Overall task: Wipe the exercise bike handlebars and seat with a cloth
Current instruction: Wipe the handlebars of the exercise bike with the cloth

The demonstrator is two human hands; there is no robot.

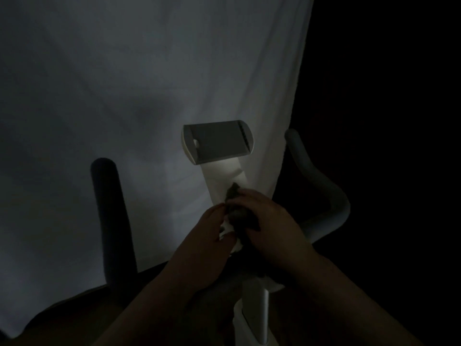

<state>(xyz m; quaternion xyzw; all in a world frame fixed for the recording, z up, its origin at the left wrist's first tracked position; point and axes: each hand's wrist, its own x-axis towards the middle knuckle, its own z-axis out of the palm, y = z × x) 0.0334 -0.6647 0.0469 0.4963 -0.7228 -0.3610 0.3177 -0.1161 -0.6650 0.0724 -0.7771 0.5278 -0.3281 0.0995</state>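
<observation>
Cloth [239,211] bunched upright, hands [269,221] gripping

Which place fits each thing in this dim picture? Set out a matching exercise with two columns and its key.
Things:
1. cloth
2. tablet holder
3. left handlebar
4. right handlebar

Places:
A. in front of the dark area at the right
B. between both hands at the centre post
C. top of the centre post
D. dark bar in front of the white curtain

Pairs: 1-B, 2-C, 3-D, 4-A
</observation>
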